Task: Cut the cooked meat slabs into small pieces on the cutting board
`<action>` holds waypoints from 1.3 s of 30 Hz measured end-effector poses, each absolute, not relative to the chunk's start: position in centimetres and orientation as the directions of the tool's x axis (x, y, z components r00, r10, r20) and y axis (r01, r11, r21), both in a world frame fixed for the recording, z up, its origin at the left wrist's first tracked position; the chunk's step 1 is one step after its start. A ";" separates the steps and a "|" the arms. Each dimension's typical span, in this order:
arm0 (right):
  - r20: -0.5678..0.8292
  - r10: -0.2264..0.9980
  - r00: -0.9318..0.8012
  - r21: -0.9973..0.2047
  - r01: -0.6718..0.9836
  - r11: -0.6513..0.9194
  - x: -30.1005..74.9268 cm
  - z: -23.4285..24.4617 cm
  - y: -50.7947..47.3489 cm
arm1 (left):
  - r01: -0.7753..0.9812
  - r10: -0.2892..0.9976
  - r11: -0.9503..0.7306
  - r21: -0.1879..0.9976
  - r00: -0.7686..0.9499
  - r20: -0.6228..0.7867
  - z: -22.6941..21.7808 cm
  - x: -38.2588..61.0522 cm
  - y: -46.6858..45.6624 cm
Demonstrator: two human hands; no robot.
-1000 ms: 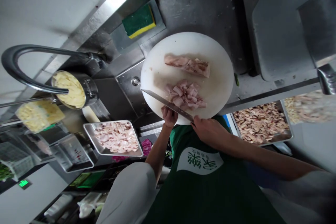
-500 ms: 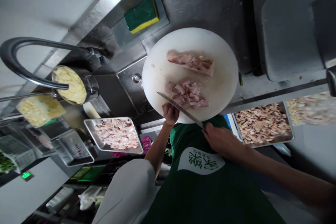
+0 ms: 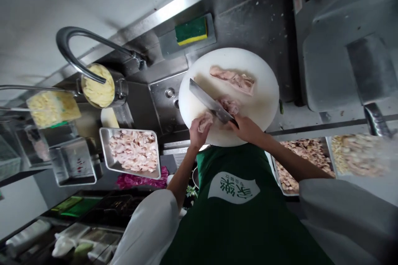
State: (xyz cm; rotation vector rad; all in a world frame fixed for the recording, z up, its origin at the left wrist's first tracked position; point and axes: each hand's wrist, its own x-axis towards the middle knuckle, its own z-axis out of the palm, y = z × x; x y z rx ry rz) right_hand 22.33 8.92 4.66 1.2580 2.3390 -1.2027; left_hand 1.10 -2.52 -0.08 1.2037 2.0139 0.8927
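My right hand (image 3: 248, 131) grips the handle of a knife (image 3: 208, 100), whose broad blade slants to the upper left over a round white cutting board (image 3: 192, 66). Close to the blade's near side, my left hand (image 3: 199, 132) is closed on some pale pink cut meat (image 3: 205, 121) at the board's near left. More cut meat (image 3: 229, 103) lies beyond the blade, partly hidden by it. A longer uncut piece of meat (image 3: 233, 78) rests farther back on the board.
Left of the board are a sink (image 3: 164, 109), a curved faucet (image 3: 81, 33), a pot of pale slices (image 3: 98, 87) and a tray of meat pieces (image 3: 133, 151). A sponge (image 3: 191, 31) lies behind. A cleaver (image 3: 367, 74) and another meat tray (image 3: 304, 161) are at right.
The knife has moved up and away over the board, across the cut meat. My left hand has taken hold of some of the pieces, dividing the pile. The camera view has shifted.
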 end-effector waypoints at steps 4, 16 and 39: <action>-0.496 0.611 -0.616 -0.557 0.766 0.320 21.7 5.5 8.0 | -0.039 0.768 0.537 0.843 -0.390 -0.508 0.4 0.4 -2.0; -0.455 0.641 -0.619 -0.465 0.778 0.422 20.8 7.2 4.1 | 0.763 0.918 0.182 0.621 -0.358 0.171 1.0 0.4 -3.2; -0.579 0.661 -0.478 -0.300 0.878 0.372 16.9 8.5 1.1 | 0.758 0.983 -0.091 0.645 -0.035 0.179 -2.7 -1.7 -2.0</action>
